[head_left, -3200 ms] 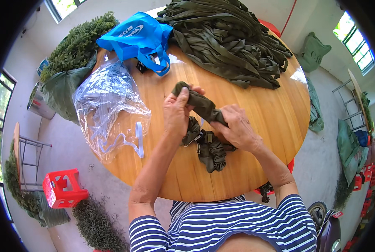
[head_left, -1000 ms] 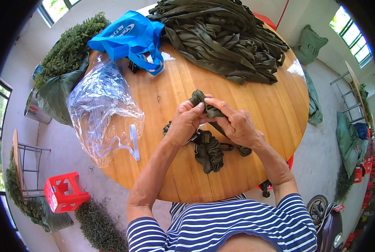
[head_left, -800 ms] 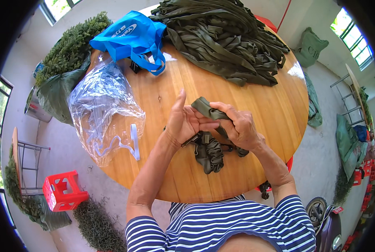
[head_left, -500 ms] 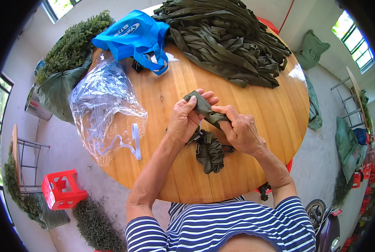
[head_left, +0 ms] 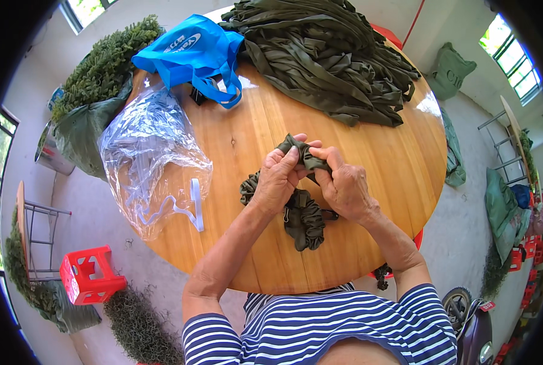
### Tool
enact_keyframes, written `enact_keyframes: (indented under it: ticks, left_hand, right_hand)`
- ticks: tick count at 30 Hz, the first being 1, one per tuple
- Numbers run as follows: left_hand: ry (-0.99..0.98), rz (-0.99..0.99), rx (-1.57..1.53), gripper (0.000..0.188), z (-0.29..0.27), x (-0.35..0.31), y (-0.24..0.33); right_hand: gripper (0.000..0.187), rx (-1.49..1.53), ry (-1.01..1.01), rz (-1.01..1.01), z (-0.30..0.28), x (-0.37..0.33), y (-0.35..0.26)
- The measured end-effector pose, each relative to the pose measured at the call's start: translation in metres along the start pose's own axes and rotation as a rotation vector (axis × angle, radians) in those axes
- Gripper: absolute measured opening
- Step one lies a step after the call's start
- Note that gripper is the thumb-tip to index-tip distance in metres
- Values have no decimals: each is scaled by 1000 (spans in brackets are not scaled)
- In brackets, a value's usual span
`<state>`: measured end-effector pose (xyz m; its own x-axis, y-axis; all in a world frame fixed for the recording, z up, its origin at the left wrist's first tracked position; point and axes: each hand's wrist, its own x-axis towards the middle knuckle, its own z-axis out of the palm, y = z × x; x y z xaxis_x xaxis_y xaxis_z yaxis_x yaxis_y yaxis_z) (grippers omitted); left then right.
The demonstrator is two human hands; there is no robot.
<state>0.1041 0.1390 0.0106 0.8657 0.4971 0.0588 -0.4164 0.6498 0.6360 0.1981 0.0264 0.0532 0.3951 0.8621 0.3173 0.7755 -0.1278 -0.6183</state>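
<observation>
Over the round wooden table (head_left: 381, 243), both my hands are closed on a dark olive fabric strip. My left hand (head_left: 276, 181) pinches its far end between thumb and fingers. Close beside it, my right hand (head_left: 348, 190) grips the near part, thumb against the bent fingers. Between them the strip (head_left: 302, 152) is bunched into folds. A ruffled length of the same cloth (head_left: 248, 187) shows left of my left wrist. Below my hands lies a gathered olive bundle (head_left: 305, 226), with a small black piece (head_left: 330, 215) at its right. Whether these pieces are joined is hidden by my hands.
A big heap of olive strips (head_left: 326, 61) covers the table's far side. Left of it are a blue tote bag (head_left: 180, 52) and a clear plastic bag (head_left: 153, 134) with white elastic (head_left: 197, 204). A red stool (head_left: 92, 274) stands on the floor at left.
The strip, smoother before, is now scrunched between my fingers. My left hand has shifted right, nearer my right hand. A ruffled length has come into view beside my left wrist.
</observation>
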Motion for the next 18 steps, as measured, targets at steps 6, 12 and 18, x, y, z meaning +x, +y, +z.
enact_keyframes:
  ticks: [6,12,18]
  left_hand:
    - [-38,-42,83,30,1,3,6]
    - [-51,-62,231,30,-3,1,9]
    - [24,-79,300,30,-1,0,4]
  right_hand:
    - [45,227,-144,139,-18,8,7]
    - [41,-261,-159,-58,-27,4,-6]
    - [25,-18,-97,-131,-19,9,10]
